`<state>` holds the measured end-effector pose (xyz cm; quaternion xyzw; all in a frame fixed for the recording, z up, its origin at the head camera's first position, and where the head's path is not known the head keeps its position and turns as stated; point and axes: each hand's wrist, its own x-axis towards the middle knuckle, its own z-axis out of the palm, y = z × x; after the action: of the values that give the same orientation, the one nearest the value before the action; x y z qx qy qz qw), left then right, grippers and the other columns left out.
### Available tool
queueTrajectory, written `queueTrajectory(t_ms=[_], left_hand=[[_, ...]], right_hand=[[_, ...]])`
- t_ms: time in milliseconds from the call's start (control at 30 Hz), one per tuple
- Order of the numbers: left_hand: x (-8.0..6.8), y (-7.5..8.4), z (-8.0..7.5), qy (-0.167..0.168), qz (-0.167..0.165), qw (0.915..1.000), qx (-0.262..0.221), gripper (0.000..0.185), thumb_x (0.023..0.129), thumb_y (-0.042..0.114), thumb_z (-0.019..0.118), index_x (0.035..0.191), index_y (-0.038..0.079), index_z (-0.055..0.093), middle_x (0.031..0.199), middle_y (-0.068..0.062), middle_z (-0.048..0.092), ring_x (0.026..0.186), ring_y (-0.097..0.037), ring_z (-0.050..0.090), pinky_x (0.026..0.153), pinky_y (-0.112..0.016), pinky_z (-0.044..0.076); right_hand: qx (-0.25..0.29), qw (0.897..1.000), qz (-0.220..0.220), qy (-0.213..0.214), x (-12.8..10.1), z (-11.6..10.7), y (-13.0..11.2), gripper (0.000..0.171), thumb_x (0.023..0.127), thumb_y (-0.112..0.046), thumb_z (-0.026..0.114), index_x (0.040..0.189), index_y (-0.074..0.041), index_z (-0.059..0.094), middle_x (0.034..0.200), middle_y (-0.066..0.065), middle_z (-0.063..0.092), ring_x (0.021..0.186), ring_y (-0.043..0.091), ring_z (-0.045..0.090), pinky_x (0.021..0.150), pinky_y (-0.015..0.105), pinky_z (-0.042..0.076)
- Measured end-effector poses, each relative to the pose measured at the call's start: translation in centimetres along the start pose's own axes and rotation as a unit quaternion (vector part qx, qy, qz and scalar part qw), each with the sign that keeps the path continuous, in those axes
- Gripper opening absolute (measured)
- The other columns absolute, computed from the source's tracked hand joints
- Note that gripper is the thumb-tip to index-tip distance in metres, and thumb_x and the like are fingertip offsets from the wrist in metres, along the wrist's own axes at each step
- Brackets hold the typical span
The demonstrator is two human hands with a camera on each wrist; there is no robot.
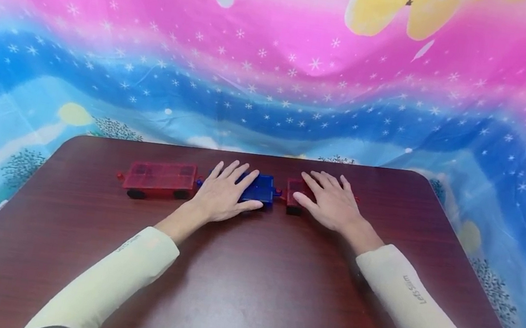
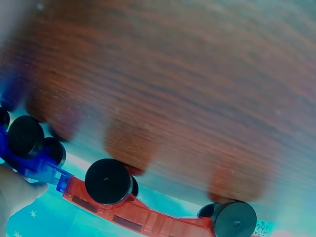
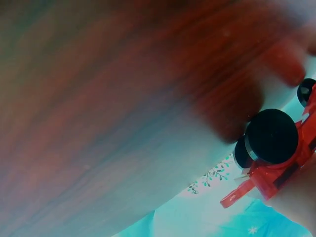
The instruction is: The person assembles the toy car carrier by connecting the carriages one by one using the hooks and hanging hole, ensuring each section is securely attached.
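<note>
Three translucent toy train cars with black wheels stand in a row on the table. My left hand [image 1: 224, 193] lies over the blue car [image 1: 264, 188] in the middle, fingers spread and straight. The right hand [image 1: 333, 203] lies spread over a red car [image 1: 292, 188] at the right end, covering most of it. At the left end a longer red car [image 1: 160, 176] is uncovered. In the left wrist view that red car [image 2: 143, 215] appears coupled to the blue car [image 2: 29, 165]. The right wrist view shows the right red car's wheel [image 3: 271, 136] and a free red coupling [image 3: 238, 193].
The dark brown wooden table [image 1: 234, 294] has rounded far corners. Behind and beside it hangs a pink and blue cloth [image 1: 274, 87] with snowflakes. Pale sleeves [image 1: 111, 277] cover both forearms.
</note>
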<state>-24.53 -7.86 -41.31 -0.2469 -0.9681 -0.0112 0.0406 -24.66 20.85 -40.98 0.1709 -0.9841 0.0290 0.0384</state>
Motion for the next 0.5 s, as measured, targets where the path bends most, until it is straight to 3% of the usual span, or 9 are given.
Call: queueTrajectory(t_ms=[500], left_hand=[[-1.0, -0.9, -0.9, 0.018, -0.039, 0.9986, -0.032, 0.084, 0.082, 0.081, 0.017, 0.148, 0.031, 0.025, 0.153, -0.004, 0.028, 0.145, -0.027, 0.016, 0.116, -0.055, 0.009]], right_hand=[[0.038, 0.999, 0.002, 0.019, 0.0, -1.6, -1.1, 0.077, 0.086, -0.076, 0.022, 0.148, -0.031, 0.028, 0.152, 0.003, 0.031, 0.142, 0.028, 0.023, 0.114, 0.058, 0.008]])
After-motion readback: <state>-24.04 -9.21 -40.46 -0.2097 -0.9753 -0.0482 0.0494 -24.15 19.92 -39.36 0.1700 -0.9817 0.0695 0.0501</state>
